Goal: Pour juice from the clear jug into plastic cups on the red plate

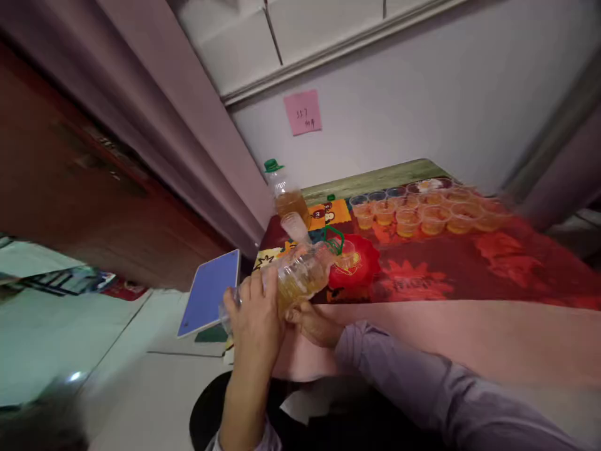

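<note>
Both hands kept a clenched grip on the tipped bottle (300,275) at frame centre, left hand (256,313) over its base and right hand (313,322) beneath, neck angled toward the small cup (346,254) on the surface.

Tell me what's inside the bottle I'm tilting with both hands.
Amber liquid pools along the lower side of the tilted bottle. The left hand covers its base end, so the level there is hidden.
</note>
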Demonstrator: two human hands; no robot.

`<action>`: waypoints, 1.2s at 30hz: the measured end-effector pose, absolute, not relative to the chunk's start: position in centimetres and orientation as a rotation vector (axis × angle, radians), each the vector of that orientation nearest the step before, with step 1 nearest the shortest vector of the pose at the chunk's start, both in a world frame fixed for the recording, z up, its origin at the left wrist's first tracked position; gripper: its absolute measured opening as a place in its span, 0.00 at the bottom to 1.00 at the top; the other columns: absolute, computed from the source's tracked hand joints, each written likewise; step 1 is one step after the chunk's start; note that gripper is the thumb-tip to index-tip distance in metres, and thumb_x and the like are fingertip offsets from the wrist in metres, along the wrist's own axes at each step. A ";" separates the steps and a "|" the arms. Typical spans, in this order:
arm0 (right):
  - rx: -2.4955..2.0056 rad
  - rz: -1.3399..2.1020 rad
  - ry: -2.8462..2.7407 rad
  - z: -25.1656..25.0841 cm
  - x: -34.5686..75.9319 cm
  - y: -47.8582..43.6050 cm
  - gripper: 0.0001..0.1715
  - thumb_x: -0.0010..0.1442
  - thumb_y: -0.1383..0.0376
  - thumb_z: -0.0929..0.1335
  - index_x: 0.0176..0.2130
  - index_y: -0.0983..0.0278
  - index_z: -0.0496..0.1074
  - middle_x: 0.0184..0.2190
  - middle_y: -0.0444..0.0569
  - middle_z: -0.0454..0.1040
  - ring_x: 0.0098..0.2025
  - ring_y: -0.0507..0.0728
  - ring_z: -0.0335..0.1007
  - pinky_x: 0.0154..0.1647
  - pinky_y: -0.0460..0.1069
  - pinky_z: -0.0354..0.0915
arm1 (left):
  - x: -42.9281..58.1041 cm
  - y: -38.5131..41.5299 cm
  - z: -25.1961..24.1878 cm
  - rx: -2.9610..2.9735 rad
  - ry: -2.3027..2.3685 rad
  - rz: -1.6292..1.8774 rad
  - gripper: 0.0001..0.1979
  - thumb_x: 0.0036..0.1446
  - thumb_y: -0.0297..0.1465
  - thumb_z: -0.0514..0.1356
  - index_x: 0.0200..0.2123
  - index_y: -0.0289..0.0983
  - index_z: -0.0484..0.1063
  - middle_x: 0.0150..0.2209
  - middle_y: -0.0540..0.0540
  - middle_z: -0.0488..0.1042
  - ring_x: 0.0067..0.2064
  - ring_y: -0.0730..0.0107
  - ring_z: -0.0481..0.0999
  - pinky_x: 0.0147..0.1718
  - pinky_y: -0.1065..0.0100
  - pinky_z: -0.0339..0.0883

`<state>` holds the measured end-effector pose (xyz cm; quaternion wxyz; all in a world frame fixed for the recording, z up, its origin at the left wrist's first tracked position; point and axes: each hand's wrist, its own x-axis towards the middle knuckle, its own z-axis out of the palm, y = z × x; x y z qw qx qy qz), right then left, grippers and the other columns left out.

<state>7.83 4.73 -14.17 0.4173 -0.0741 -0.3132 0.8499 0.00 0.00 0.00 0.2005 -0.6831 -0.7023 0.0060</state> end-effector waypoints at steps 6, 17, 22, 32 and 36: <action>-0.217 2.114 -0.822 -15.1 7.5 4.8 0.34 0.50 0.46 0.85 0.47 0.57 0.74 0.53 0.49 0.78 0.61 0.62 0.71 0.66 0.60 0.67 | 0.4 0.3 0.2 -1.899 -1.978 -0.004 0.33 0.65 0.25 0.59 0.73 0.34 0.66 0.67 0.29 0.74 0.66 0.39 0.74 0.68 0.30 0.60; -0.139 2.110 -0.831 -15.5 7.3 4.9 0.42 0.52 0.44 0.84 0.58 0.56 0.73 0.62 0.53 0.77 0.65 0.64 0.72 0.66 0.62 0.70 | 0.3 0.4 0.1 -1.908 -1.958 -0.037 0.33 0.64 0.25 0.59 0.72 0.34 0.67 0.66 0.27 0.75 0.65 0.38 0.74 0.68 0.30 0.59; -0.152 2.088 -0.875 -15.4 7.4 4.9 0.36 0.54 0.42 0.83 0.52 0.56 0.74 0.55 0.51 0.79 0.61 0.63 0.73 0.64 0.61 0.71 | 0.3 0.4 0.2 -1.905 -1.971 -0.031 0.33 0.64 0.26 0.59 0.72 0.34 0.67 0.66 0.27 0.75 0.66 0.38 0.73 0.68 0.30 0.59; -0.178 2.094 -0.857 -15.1 7.4 4.9 0.36 0.51 0.42 0.84 0.47 0.57 0.74 0.54 0.51 0.78 0.62 0.64 0.71 0.62 0.60 0.70 | 0.3 0.4 0.1 -1.906 -1.984 -0.067 0.33 0.64 0.26 0.59 0.72 0.37 0.67 0.66 0.29 0.75 0.66 0.40 0.73 0.69 0.32 0.58; -0.191 2.088 -0.877 -15.4 7.3 4.9 0.36 0.53 0.43 0.83 0.50 0.57 0.75 0.55 0.52 0.79 0.62 0.64 0.71 0.61 0.60 0.71 | 0.5 0.4 0.3 -1.908 -1.984 -0.034 0.32 0.65 0.25 0.58 0.72 0.34 0.67 0.66 0.27 0.75 0.66 0.38 0.73 0.68 0.30 0.59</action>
